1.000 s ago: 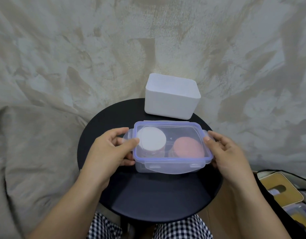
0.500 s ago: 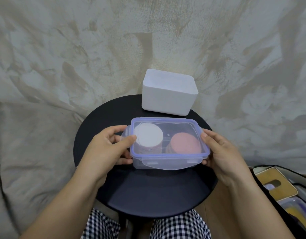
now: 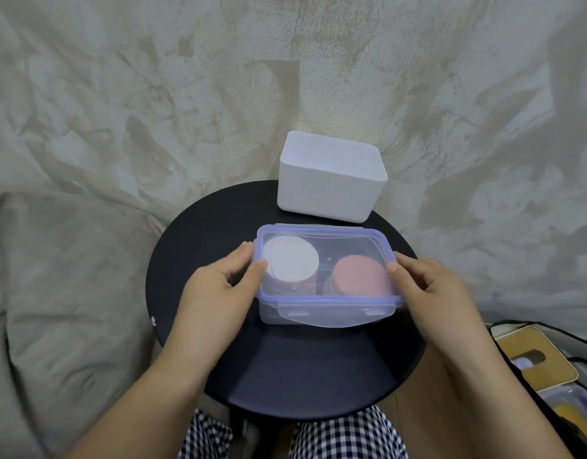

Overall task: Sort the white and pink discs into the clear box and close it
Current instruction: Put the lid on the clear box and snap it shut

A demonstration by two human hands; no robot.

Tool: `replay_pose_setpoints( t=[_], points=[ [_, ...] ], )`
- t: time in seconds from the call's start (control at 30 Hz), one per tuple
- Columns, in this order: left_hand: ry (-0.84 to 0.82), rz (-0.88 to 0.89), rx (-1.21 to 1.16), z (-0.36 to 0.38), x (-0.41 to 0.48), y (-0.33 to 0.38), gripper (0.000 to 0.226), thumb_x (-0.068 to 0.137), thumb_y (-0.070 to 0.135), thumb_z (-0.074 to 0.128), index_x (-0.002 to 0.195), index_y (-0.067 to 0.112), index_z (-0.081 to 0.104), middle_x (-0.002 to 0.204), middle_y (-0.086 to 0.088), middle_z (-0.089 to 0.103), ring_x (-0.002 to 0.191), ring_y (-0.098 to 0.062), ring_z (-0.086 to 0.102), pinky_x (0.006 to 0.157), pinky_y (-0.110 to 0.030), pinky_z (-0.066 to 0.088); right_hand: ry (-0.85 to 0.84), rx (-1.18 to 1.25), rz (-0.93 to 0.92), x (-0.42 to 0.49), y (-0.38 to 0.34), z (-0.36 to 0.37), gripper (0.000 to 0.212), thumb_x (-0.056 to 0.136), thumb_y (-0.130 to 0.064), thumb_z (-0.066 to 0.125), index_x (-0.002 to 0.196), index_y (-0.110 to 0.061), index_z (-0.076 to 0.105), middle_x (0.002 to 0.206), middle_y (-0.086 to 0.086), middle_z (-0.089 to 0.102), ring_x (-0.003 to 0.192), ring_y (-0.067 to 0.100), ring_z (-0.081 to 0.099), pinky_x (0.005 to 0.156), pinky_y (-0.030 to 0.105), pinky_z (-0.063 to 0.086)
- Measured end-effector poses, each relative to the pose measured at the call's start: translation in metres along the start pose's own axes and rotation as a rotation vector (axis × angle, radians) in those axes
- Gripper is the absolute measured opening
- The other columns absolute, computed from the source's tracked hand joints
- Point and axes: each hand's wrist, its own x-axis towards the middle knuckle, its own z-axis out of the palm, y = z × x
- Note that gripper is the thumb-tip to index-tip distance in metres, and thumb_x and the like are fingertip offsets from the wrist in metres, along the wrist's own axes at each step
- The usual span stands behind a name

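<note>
Left hand (image 3: 216, 293) and right hand (image 3: 431, 293) gripped the clear box (image 3: 318, 321) by its short ends, thumbs on the lid (image 3: 335, 241) rim. It sat at the table (image 3: 302, 369) centre, white discs (image 3: 292, 263) and pink discs (image 3: 358, 276) inside. Likely light, rigid, slick plastic; best held at the ends.

left hand (image 3: 219, 288): thumb atop, fingers curled, gripping clear box (image 3: 322, 298) | right hand (image 3: 429, 286): likewise, opposite end

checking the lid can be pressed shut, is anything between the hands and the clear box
Nothing visible does. The left hand and right hand hold the clear box at its short ends, thumbs on the lid. The white tub stands behind it on the black table.
</note>
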Motion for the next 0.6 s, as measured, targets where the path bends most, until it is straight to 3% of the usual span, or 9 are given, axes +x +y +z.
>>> replay_pose_setpoints(
  t=[0.07,0.1,0.17,0.23,0.3,0.37,0.43,0.53,0.6],
  points=[
    [-0.023,-0.016,0.003,0.002,-0.003,-0.002,0.034,0.091,0.028,0.053,0.125,0.032,0.055,0.082,0.041,0.061,0.074,0.024,0.048,0.064,0.009,0.032,-0.017,-0.02,-0.014,-0.002,0.001,0.0,0.03,0.093,-0.032,0.047,0.119,-0.029,0.061,0.093,-0.003,0.056,0.084,-0.006,0.051,0.07,0.001,0.033],
    [-0.027,-0.014,0.011,0.003,-0.004,-0.003,0.035,0.092,0.029,0.052,0.126,0.033,0.053,0.067,0.036,0.058,0.064,0.021,0.047,0.062,0.007,0.033,-0.023,-0.025,-0.02,-0.003,0.0,0.0,0.029,0.094,-0.031,0.046,0.118,-0.027,0.062,0.089,-0.001,0.055,0.082,-0.005,0.05,0.068,-0.001,0.032],
    [-0.028,-0.013,0.01,0.004,-0.005,-0.006,0.035,0.093,0.03,0.049,0.128,0.035,0.051,0.059,0.026,0.05,0.058,0.014,0.046,0.06,0.004,0.033,-0.044,-0.01,-0.028,-0.004,-0.001,0.0,0.025,0.094,-0.03,0.045,0.11,-0.032,0.064,0.088,0.003,0.055,0.081,-0.002,0.05,0.066,-0.002,0.032],
    [-0.036,-0.016,-0.012,0.005,-0.005,-0.008,0.035,0.094,0.03,0.048,0.128,0.037,0.049,0.059,0.027,0.05,0.058,0.015,0.046,0.059,0.004,0.033,-0.068,0.034,-0.043,-0.004,-0.004,0.0,0.025,0.096,-0.028,0.043,0.095,-0.048,0.058,0.091,0.005,0.057,0.082,0.0,0.05,0.066,-0.001,0.032],
    [-0.046,-0.017,-0.038,0.007,-0.006,-0.008,0.037,0.095,0.029,0.047,0.131,0.033,0.048,0.06,0.035,0.052,0.06,0.02,0.046,0.06,0.006,0.033,-0.066,0.054,-0.061,-0.004,-0.006,0.001,0.033,0.096,-0.026,0.042,0.084,-0.056,0.049,0.095,0.009,0.059,0.082,0.005,0.05,0.066,0.0,0.033],
    [-0.063,-0.018,-0.057,0.008,-0.007,-0.008,0.037,0.096,0.028,0.045,0.133,0.03,0.046,0.062,0.049,0.05,0.063,0.028,0.045,0.061,0.008,0.032,-0.045,0.07,-0.078,-0.006,-0.006,0.004,0.035,0.097,-0.026,0.041,0.085,-0.057,0.048,0.098,0.012,0.059,0.082,0.005,0.049,0.067,-0.001,0.033],
    [-0.074,-0.023,-0.064,0.009,-0.007,-0.01,0.039,0.097,0.027,0.043,0.135,0.029,0.043,0.068,0.051,0.049,0.069,0.033,0.043,0.063,0.009,0.03,-0.027,0.084,-0.077,-0.009,-0.003,0.006,0.034,0.097,-0.026,0.039,0.09,-0.058,0.047,0.098,0.01,0.057,0.083,-0.001,0.049,0.068,-0.003,0.032],
    [-0.09,0.0,-0.045,0.011,-0.008,-0.012,0.043,0.098,0.03,0.037,0.141,0.029,0.035,0.11,0.045,0.039,0.086,0.036,0.038,0.068,0.012,0.025,-0.018,0.102,-0.082,-0.009,0.0,0.009,0.033,0.097,-0.026,0.038,0.096,-0.058,0.046,0.096,0.008,0.055,0.086,-0.005,0.049,0.068,-0.004,0.03],
    [-0.099,0.002,-0.026,0.011,-0.009,-0.012,0.045,0.099,0.032,0.033,0.143,0.031,0.028,0.119,0.037,0.03,0.101,0.026,0.034,0.069,0.014,0.021,-0.019,0.093,-0.093,-0.008,0.001,0.01,0.032,0.098,-0.025,0.038,0.102,-0.056,0.047,0.095,0.009,0.055,0.089,-0.005,0.047,0.068,-0.004,0.03]
  ],
)
